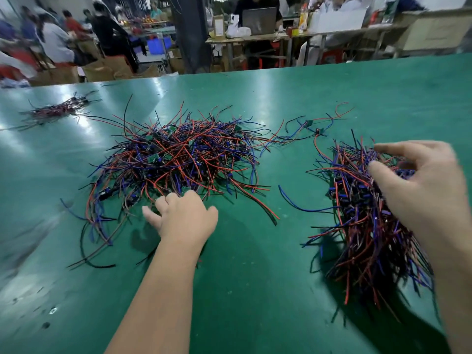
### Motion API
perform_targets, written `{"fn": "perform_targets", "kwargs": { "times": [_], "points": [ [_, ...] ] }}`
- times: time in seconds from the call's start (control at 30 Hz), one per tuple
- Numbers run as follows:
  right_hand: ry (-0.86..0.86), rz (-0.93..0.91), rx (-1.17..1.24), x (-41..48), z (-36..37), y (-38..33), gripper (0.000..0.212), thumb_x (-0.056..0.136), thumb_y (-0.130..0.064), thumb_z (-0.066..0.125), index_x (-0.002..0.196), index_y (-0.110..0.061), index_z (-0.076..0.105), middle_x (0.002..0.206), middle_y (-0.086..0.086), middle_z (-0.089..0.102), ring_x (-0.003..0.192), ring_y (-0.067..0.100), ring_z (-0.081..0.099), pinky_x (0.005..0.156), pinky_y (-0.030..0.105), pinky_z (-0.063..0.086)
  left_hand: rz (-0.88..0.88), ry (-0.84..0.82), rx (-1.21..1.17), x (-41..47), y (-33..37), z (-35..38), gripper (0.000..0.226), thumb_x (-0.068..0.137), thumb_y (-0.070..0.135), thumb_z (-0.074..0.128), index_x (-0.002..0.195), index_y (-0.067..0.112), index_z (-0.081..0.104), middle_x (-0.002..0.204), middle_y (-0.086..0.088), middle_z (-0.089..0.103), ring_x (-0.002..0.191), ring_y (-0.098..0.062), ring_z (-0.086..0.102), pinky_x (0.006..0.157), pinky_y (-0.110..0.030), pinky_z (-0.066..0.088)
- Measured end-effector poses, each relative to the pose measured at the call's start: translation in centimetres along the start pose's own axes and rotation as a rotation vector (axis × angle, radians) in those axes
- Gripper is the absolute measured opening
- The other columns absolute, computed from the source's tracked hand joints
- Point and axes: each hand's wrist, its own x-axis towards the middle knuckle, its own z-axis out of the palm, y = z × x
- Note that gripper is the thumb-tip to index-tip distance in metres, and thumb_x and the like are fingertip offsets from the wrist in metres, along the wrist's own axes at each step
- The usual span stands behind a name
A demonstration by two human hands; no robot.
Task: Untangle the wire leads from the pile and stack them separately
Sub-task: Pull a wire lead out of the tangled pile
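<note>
A big tangled pile of red, blue and black wire leads [178,159] with small green boards lies in the middle of the green table [255,277]. My left hand [184,215] rests at the pile's near edge, fingers curled toward the wires; whether it grips any is hidden. To the right lies a more aligned stack of leads [362,226]. My right hand [421,185] hovers over the stack's top with fingers spread and bent, touching the wires but not clearly gripping them.
A few loose leads [311,126] lie between the pile and the stack, farther back. Another small bundle [56,109] sits at the far left. Beyond the table's far edge are people, boxes and workbenches.
</note>
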Motion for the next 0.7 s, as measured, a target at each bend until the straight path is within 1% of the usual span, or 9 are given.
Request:
{"fn": "perform_targets", "kwargs": {
  "times": [0.1, 0.27, 0.37, 0.4, 0.5, 0.57, 0.6, 0.63, 0.7],
  "points": [
    [-0.067, -0.023, 0.009, -0.5, 0.7, -0.3, 0.024, 0.082, -0.022, 0.067, 0.106, -0.029, 0.069, 0.110, -0.001, 0.049, 0.096, 0.018, 0.054, 0.091, 0.032, 0.042, -0.016, 0.082, -0.036, 0.1, -0.1, -0.3, 0.042, 0.086, 0.048, 0.051, 0.118, 0.022, 0.059, 0.130, -0.010, 0.049, 0.129, -0.032, 0.033, 0.111, -0.056, 0.008],
    [-0.082, -0.051, 0.023, -1.1, 1.4, -0.5, 0.023, 0.082, -0.018, 0.066, 0.104, -0.026, 0.071, 0.106, -0.003, 0.051, 0.096, 0.012, 0.051, 0.087, 0.024, 0.037, 0.008, 0.396, -0.326, -0.3, 0.0, -1.2, 0.035, 0.082, 0.044, 0.058, 0.113, 0.027, 0.062, 0.120, -0.002, 0.056, 0.120, -0.025, 0.041, 0.105, -0.047, 0.017],
    [-0.121, -0.062, 0.023, -1.4, 1.7, -0.9, 0.023, 0.083, -0.015, 0.066, 0.104, -0.024, 0.071, 0.103, -0.002, 0.053, 0.091, 0.009, 0.048, 0.080, 0.015, 0.031, 0.047, 0.516, -0.497, -0.6, 0.4, -1.5, 0.038, 0.083, 0.039, 0.058, 0.118, 0.024, 0.057, 0.124, 0.001, 0.056, 0.120, -0.021, 0.044, 0.104, -0.043, 0.018],
    [-0.134, -0.066, 0.024, -1.5, 1.7, -1.0, 0.023, 0.083, -0.015, 0.066, 0.103, -0.024, 0.071, 0.102, -0.002, 0.053, 0.088, 0.009, 0.049, 0.078, 0.015, 0.031, 0.061, 0.547, -0.546, -0.7, 0.6, -1.6, 0.040, 0.083, 0.037, 0.059, 0.120, 0.023, 0.056, 0.125, 0.002, 0.056, 0.120, -0.020, 0.044, 0.103, -0.041, 0.019],
    [-0.184, -0.049, 0.080, -1.8, 2.0, -1.3, 0.022, 0.084, -0.016, 0.065, 0.102, -0.026, 0.071, 0.095, -0.003, 0.056, 0.079, 0.012, 0.053, 0.071, 0.024, 0.038, 0.120, 0.633, -0.692, -1.4, 1.3, -1.8, 0.045, 0.082, 0.029, 0.062, 0.124, 0.017, 0.053, 0.127, 0.001, 0.055, 0.121, -0.021, 0.044, 0.097, -0.035, 0.021],
    [-0.209, -0.032, 0.130, -2.1, 2.2, -1.5, 0.021, 0.084, -0.015, 0.065, 0.100, -0.028, 0.071, 0.093, -0.007, 0.058, 0.078, 0.009, 0.056, 0.069, 0.022, 0.040, 0.184, 0.679, -0.798, -2.2, 1.7, -2.0, 0.043, 0.081, 0.024, 0.063, 0.122, 0.015, 0.053, 0.122, 0.001, 0.055, 0.118, -0.021, 0.045, 0.090, -0.027, 0.020],
    [-0.218, -0.027, 0.146, -2.2, 2.2, -1.6, 0.021, 0.084, -0.015, 0.065, 0.099, -0.028, 0.070, 0.093, -0.010, 0.060, 0.079, 0.008, 0.057, 0.070, 0.020, 0.041, 0.217, 0.695, -0.852, -2.5, 1.9, -2.1, 0.041, 0.081, 0.023, 0.061, 0.121, 0.014, 0.054, 0.120, 0.001, 0.055, 0.116, -0.021, 0.046, 0.090, -0.025, 0.021],
    [-0.226, -0.021, 0.158, -2.2, 2.3, -1.6, 0.020, 0.084, -0.014, 0.065, 0.098, -0.029, 0.070, 0.093, -0.012, 0.061, 0.079, 0.005, 0.057, 0.069, 0.017, 0.041, 0.255, 0.711, -0.898, -2.9, 2.1, -2.3, 0.040, 0.081, 0.024, 0.059, 0.119, 0.012, 0.055, 0.118, 0.002, 0.055, 0.114, -0.021, 0.047, 0.094, -0.027, 0.024],
    [-0.246, -0.013, 0.191, -2.3, 2.3, -1.6, 0.020, 0.084, -0.013, 0.065, 0.095, -0.028, 0.070, 0.086, -0.013, 0.064, 0.070, -0.001, 0.056, 0.062, 0.010, 0.040, 0.338, 0.767, -0.944, -3.4, 2.2, -2.5, 0.040, 0.081, 0.024, 0.056, 0.119, 0.011, 0.055, 0.116, 0.004, 0.053, 0.111, -0.022, 0.050, 0.101, -0.044, 0.034]
  ]
}}
